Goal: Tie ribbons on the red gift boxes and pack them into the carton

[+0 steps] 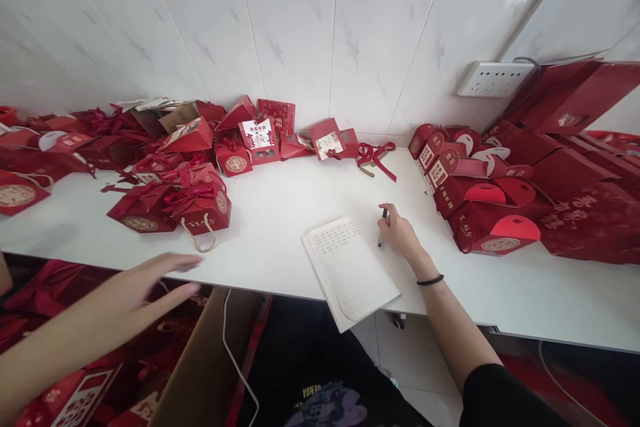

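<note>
My right hand [400,230] is closed around a dark pen [384,220], its clear end pointing down beside the notebook. The open notebook [353,273] lies on the white table, with rows of handwriting at the top of its page and the lower part blank. My left hand [160,280] is in the air over the table's front edge, fingers stretched and apart, with nothing in it. Just beyond that hand stand red gift boxes [203,203] with dark red ribbon bows; a cream rope handle [200,233] hangs from one.
Red boxes and ribbons [107,137] are heaped along the wall at the left. More boxes [495,220] and large red bags [590,207] stand at the right, below a white power strip [495,79]. Under the table's left side, a cardboard carton [195,360] stands by packed red boxes.
</note>
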{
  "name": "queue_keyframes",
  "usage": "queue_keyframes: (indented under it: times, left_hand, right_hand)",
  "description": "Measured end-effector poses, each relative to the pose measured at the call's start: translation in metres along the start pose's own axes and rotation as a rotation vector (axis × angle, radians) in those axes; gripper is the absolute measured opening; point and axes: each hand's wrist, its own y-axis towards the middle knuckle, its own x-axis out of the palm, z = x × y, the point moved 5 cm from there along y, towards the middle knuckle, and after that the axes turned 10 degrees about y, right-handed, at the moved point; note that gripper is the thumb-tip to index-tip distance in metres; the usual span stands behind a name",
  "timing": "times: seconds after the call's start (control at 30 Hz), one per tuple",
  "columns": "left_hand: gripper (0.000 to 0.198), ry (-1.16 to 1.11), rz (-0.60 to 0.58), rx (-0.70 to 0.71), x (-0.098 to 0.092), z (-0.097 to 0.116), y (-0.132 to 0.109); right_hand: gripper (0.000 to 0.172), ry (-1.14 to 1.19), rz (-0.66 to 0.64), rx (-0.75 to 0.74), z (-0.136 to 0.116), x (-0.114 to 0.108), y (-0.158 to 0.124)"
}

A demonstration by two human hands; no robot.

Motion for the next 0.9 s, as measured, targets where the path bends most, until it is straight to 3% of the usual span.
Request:
queue_keyframes:
  times: [0.03,0.13,0.23,0.3,0.37,0.5,0.7,0.9]
  left_hand:
    - [0.044,0.009,-0.203,0.163,0.024,0.024,0.015]
    - [0.028,0.036,-0.303,0.402,0.083,0.106,0.04]
    - [0.027,-0.024,-0.198,0.609,0.132,0.188,0.031]
    - [0.039,-0.085,-0.097,0.619,0.153,0.218,0.017]
    - [0.047,-0.125,-0.038,0.564,0.167,0.227,0.007]
    - [0.044,-0.166,-0.042,0.482,0.179,0.222,0.001]
    - [0.039,-0.181,-0.036,0.435,0.178,0.222,0.004]
    - [0.04,-0.193,-0.035,0.419,0.176,0.222,0.004]
  right_hand:
    - [0.03,0.059,-0.024,-0.005,0.0,0.0,0.0]
    - [0.027,0.273,-0.097,-0.023,-0.004,0.004,-0.005]
    - [0.033,0.671,-0.204,-0.01,-0.009,0.018,-0.013]
    - [0.042,0.836,-0.219,0.023,-0.01,0.029,-0.018]
    - [0.043,0.829,-0.159,0.03,-0.009,0.035,-0.02]
    - [0.042,0.772,-0.136,-0.036,-0.009,0.044,-0.023]
    - [0.029,0.459,-0.095,0.031,-0.008,0.044,-0.029]
    - [0.04,0.292,-0.135,0.015,-0.009,0.047,-0.03]
